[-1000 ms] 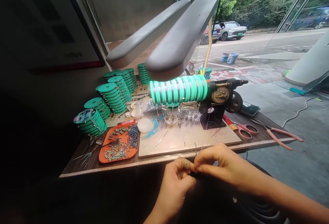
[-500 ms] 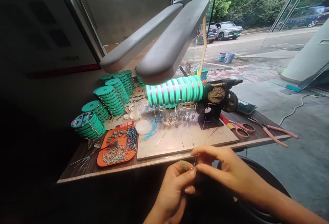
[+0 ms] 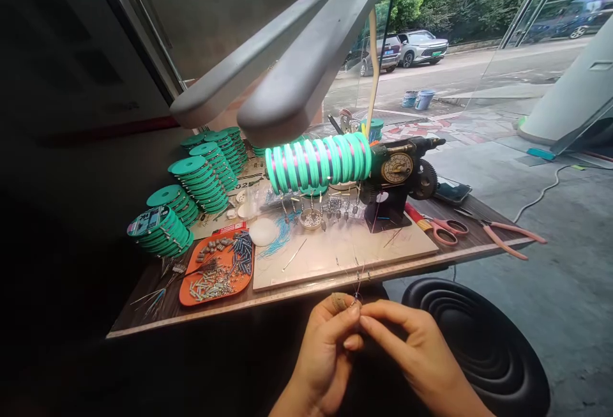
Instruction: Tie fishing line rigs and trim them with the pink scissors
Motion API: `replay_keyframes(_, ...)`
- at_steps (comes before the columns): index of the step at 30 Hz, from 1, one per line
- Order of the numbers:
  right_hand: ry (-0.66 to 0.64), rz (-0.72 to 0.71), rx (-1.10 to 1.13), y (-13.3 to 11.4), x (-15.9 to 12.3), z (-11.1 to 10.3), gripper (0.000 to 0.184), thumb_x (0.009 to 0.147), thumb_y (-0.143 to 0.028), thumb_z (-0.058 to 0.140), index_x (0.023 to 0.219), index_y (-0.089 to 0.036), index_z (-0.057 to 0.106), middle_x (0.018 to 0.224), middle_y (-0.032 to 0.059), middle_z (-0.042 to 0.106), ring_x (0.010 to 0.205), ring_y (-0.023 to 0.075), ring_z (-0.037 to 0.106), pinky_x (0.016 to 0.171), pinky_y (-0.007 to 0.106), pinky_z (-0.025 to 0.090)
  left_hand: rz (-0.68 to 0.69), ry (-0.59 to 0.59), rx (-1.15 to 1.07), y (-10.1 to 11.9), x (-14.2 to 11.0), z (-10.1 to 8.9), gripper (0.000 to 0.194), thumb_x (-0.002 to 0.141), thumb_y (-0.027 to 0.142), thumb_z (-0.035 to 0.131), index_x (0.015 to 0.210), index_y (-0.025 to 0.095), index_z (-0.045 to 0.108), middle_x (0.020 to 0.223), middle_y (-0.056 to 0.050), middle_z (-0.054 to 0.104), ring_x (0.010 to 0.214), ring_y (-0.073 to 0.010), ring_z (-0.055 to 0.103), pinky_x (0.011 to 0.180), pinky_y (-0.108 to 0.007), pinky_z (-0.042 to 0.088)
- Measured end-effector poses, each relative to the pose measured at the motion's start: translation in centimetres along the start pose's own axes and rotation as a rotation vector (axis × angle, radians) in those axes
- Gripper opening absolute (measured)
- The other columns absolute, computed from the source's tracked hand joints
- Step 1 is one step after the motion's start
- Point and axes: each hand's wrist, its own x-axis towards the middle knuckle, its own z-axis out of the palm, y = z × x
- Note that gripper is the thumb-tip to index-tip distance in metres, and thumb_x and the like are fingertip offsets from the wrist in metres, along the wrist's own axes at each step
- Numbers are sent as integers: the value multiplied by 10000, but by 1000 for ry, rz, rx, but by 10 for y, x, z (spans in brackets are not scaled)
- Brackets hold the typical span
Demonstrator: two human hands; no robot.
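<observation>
1. Pinched a thin line point(image 3: 357, 278) with tiny metal fittings between thumb and forefinger of the left hand point(image 3: 318, 347), just in front of the tabletop point(image 3: 127, 322).
2. Held the right hand point(image 3: 421, 347) in a narrow fingertip shape, touching or almost touching the left thumb. Could not tell the contents of that pinch, being too small.
3. Wore a tan wrap point(image 3: 338, 302) on a left finger.
4. Judged the line very light, thin and flexible, probably slippery and easy to tangle; judged the fittings hard. Seemed best gripped by the fittings, with the very fingertips, rather than by the loose strands.
5. Saw strands rising from the fingertips toward the front edge of a pale board point(image 3: 268, 270).
6. Found on the board a slender rod point(image 3: 294, 255), blue strands point(image 3: 282, 238) and a whitish disc point(image 3: 264, 232).
7. Noted, leftward, an orange tray point(image 3: 186, 283) of small parts and stacked green spools point(image 3: 197, 190).
8. Noted, rightward, scissors point(image 3: 435, 227) and pink-handled pliers point(image 3: 502, 244).
9. Saw farther back a dark machine point(image 3: 396, 168) beside a row of green rings point(image 3: 318, 165), under a grey lamp point(image 3: 292, 72).
</observation>
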Motion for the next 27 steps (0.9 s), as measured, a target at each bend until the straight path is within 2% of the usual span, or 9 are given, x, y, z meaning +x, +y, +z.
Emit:
replay_keyframes(4, 4, -24, -29, -1, 2, 1, 199, 818, -327, 530, 796, -187, 669, 797, 32, 676, 749, 173, 617, 680, 235, 460, 5, 8, -4, -1, 0, -1, 138, 576, 124, 759, 642, 83, 645, 586, 6, 530, 461, -5, 411, 384, -82, 282)
replay_keyframes(9, 71, -106, -214, -2, 4, -5, 234, 802, -289, 506, 625, -174, 606, 593, -1, 592, 564, 137, 546, 530, 218, 418, 42, -20, 102, 0, 1, -3, 92, 596, 115, 732, 628, 84, 653, 581, 8, 523, 479, -14, 404, 395, -96, 270)
replay_keyframes(14, 164, -312, -414, -6, 11, -23, 182, 770, -188, 501, 598, -179, 562, 560, -22, 543, 510, 109, 504, 486, 206, 381, 110, -33, 344, 4, 3, -5, 51, 608, 120, 705, 643, 111, 668, 609, -1, 558, 482, -35, 415, 430, -137, 301)
replay_keyframes(18, 251, -496, -575, -12, 24, -35, 171, 753, -131, 500, 594, -172, 549, 556, -17, 531, 517, 108, 490, 500, 213, 371, 142, -30, 454, 6, 4, -8, 60, 612, 136, 697, 663, 121, 668, 588, 14, 543, 468, -42, 401, 447, -166, 298)
replay_keyframes(23, 288, -733, -796, -15, 42, -39, 208, 770, -102, 464, 582, -164, 528, 533, -4, 498, 526, 120, 456, 528, 236, 352, 147, -27, 503, 8, 3, -6, 63, 600, 121, 672, 660, 123, 656, 588, 18, 539, 478, -53, 402, 461, -185, 287)
replay_keyframes(27, 280, -815, -855, -15, 48, -38, 234, 784, -101, 450, 575, -165, 533, 533, 8, 494, 543, 132, 434, 548, 254, 328, 109, -15, 573, 11, 6, -2, 66, 628, 181, 658, 670, 130, 663, 571, 29, 507, 463, -49, 354, 456, -191, 266)
